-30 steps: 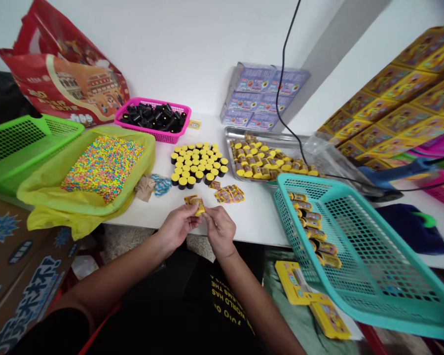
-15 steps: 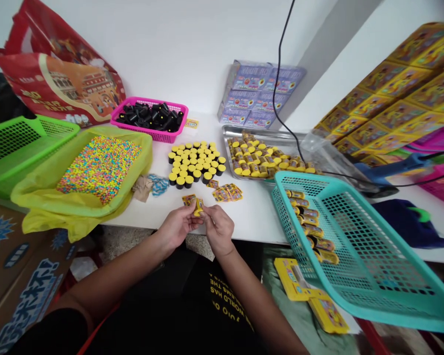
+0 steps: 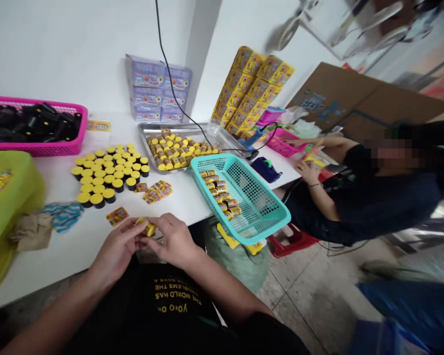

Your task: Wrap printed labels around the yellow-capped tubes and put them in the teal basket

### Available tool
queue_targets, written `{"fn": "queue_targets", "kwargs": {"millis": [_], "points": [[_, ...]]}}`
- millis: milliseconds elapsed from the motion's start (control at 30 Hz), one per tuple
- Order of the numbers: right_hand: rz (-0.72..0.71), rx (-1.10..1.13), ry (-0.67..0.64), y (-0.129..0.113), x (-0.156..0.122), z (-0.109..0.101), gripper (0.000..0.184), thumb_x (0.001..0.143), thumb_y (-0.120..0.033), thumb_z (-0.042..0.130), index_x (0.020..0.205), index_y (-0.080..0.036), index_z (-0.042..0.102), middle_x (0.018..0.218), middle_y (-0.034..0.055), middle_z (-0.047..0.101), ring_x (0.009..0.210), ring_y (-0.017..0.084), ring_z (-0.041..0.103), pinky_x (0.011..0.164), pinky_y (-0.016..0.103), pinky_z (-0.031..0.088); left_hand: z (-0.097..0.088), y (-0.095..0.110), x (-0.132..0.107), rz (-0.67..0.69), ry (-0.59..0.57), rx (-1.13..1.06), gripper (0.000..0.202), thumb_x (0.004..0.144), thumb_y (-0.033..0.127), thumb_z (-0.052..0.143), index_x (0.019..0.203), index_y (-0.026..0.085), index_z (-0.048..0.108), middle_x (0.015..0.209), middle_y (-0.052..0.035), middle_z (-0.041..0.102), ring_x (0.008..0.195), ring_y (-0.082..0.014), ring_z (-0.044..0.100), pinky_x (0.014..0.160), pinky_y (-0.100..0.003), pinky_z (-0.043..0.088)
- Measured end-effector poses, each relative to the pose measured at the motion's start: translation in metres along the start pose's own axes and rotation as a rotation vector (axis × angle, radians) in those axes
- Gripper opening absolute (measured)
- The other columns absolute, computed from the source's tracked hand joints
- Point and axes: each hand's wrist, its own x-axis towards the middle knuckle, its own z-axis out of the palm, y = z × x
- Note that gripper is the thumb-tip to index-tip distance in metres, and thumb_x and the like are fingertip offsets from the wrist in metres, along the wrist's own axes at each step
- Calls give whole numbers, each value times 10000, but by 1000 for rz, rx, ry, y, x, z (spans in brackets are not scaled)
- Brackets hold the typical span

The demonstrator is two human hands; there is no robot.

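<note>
Both my left hand [image 3: 119,242] and my right hand [image 3: 174,240] are closed on one small yellow-labelled canister [image 3: 148,228] at the table's front edge. Fingers cover much of it. Just beyond my left hand lies a flat printed label [image 3: 117,216]. A small pile of similar labels [image 3: 157,192] rests farther back. Behind these stands a cluster of black canisters with yellow lids [image 3: 110,172]. To the right, labelled canisters lie along one side of a turquoise basket [image 3: 240,170], and more labelled canisters [image 3: 173,150] fill part of a metal tray [image 3: 143,129].
At left are a pink basket [image 3: 82,129] of black canisters and a yellow-lined container [image 3: 22,185] of coloured candies. A cloth [image 3: 64,217] lies nearby. Stacked boxes [image 3: 244,93] stand at the back. On the right, a co-worker [image 3: 355,197] sits at the table. A black cable [image 3: 170,74] hangs down.
My view has swung right, bringing the co-worker into sight. The canister is turned within my fingers, and one flat label now lies apart on the table beyond my left hand.
</note>
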Motion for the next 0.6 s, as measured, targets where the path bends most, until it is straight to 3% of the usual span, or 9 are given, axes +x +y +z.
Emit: {"fn": "queue_targets", "kwargs": {"millis": [100,233,433,500,600], "points": [[-53,41,25,8,-8,-6,473,906,-433,583,1273,-135,573,938,117,665,837,211,616,742,326,531,5,-2,2,-38,-53,10,251,666,277,835,787,150,656,736,6,622,622,-111,579,531,-224,474],[-107,257,32,20,-12,-7,389,952,-433,528,1225,-165,604,867,81,673,773,170,626,718,281,525,2,-3,4,-85,-117,44,264,689,328,819,796,157,648,757,-4,637,625,-113,583,552,-230,479],[140,323,65,3,-22,-10,298,822,-393,702,1033,-194,634,824,16,685,689,135,637,642,235,510,16,-3,0,-60,-129,194,328,655,368,839,772,166,609,686,8,619,546,-105,545,482,-215,419],[206,268,97,-6,-25,-25,242,780,-328,709,966,-197,626,797,0,681,655,126,623,609,226,499,22,-2,-3,-64,-180,249,362,667,419,822,839,175,617,700,-9,638,554,-136,572,485,-241,432],[212,121,171,-3,-29,-76,164,779,-248,648,934,-203,622,806,12,683,656,127,610,608,237,492,22,3,-3,-20,-218,340,478,735,526,729,1054,190,610,773,-53,682,591,-191,619,500,-282,446]]}}
